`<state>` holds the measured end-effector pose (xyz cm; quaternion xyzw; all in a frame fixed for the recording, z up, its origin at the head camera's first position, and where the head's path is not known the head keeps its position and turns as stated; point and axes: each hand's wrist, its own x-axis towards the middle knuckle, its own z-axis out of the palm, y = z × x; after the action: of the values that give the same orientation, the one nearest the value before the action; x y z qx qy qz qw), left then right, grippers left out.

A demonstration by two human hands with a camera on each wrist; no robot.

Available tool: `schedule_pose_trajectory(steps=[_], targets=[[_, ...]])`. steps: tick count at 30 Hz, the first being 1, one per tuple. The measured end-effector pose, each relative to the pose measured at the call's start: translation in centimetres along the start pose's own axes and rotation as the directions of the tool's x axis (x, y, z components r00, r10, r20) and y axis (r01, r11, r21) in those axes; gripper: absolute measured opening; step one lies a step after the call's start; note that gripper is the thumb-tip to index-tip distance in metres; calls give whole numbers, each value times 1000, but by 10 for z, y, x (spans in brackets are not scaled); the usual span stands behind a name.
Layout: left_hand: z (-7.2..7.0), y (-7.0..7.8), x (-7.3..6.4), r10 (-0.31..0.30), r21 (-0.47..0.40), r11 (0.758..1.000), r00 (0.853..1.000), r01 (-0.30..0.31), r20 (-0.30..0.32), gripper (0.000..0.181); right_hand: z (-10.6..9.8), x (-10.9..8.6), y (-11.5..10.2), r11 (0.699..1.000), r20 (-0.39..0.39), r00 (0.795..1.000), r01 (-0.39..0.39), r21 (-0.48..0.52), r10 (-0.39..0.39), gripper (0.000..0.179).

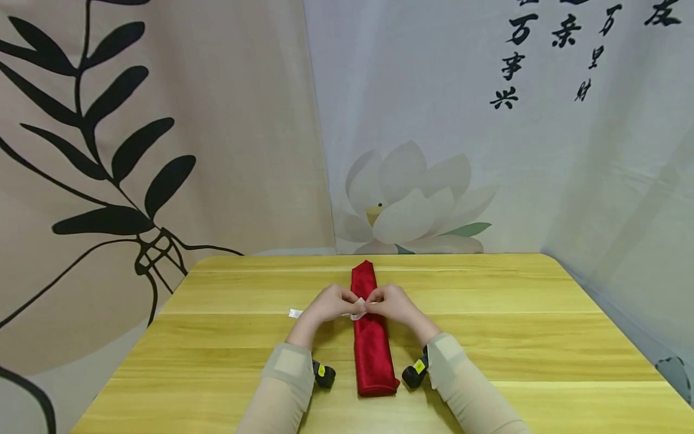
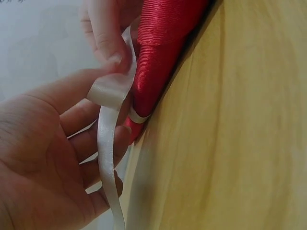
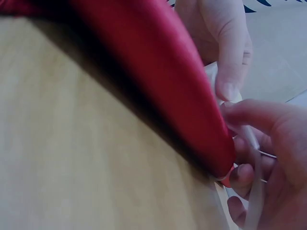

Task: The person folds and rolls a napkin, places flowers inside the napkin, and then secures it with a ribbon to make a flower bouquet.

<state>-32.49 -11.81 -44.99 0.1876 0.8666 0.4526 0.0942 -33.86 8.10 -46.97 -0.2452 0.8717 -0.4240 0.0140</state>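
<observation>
A long roll of shiny red cloth (image 1: 373, 355) lies lengthwise on the table, pointing away from the person. Round its middle runs a white satin ribbon (image 2: 106, 143), whose ends meet on top of the roll. My left hand (image 1: 329, 303) pinches the ribbon between thumb and forefinger from the left side; a loop stands up there, and a tail hangs down across its other fingers. From the right, my right hand (image 1: 396, 303) pinches the ribbon, with a tail (image 3: 255, 196) trailing over its palm. The fingertips of both hands nearly meet, partly hiding the crossing.
The wooden table (image 1: 228, 337) reaches out on both sides of the roll. A ribbon end (image 1: 295, 313) lies beyond the left wrist. Black wrist cameras (image 1: 324, 375) hang beneath both forearms, either side of the roll. A printed curtain (image 1: 260, 150) stands behind the table.
</observation>
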Motion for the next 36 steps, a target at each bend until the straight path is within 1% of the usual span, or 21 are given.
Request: schedule_pose_trajectory(steps=[4,7,12,14,17,20,25,31,36], targets=[[1,-2,1,-9,4,1000,1000,9,-16,12,-3,0,1,1000,3,1000,3,-10,-3,10],[1,-3,3,-19,13,1000,999,19,-28,9,-8,-1,3,1000,11,1000,-12,-5,12,10],[1,-3,5,-33,9,999,999,34,-30,9,-20,-2,8,997,29,998,-55,51,54,10],[1,-2,4,-30,1,1000,999,30,-27,9,-24,-3,11,996,28,998,-59,63,58,10],[0,-2,3,0,4,1000,1000,0,-24,9,-29,-3,13,996,20,998,-62,63,61,9],[0,-3,2,-2,1,1000,1000,2,-24,9,-32,-3,14,996,18,998,-62,59,61,9],[1,-3,4,-36,0,999,999,36,-32,11,-31,-3,10,996,44,999,-33,79,30,9],[1,-2,3,-40,6,999,999,40,-18,13,-27,-3,5,994,102,995,-9,111,-3,11],[1,-1,2,-51,2,999,999,51,-12,13,-20,-2,3,992,116,993,8,122,-23,11]])
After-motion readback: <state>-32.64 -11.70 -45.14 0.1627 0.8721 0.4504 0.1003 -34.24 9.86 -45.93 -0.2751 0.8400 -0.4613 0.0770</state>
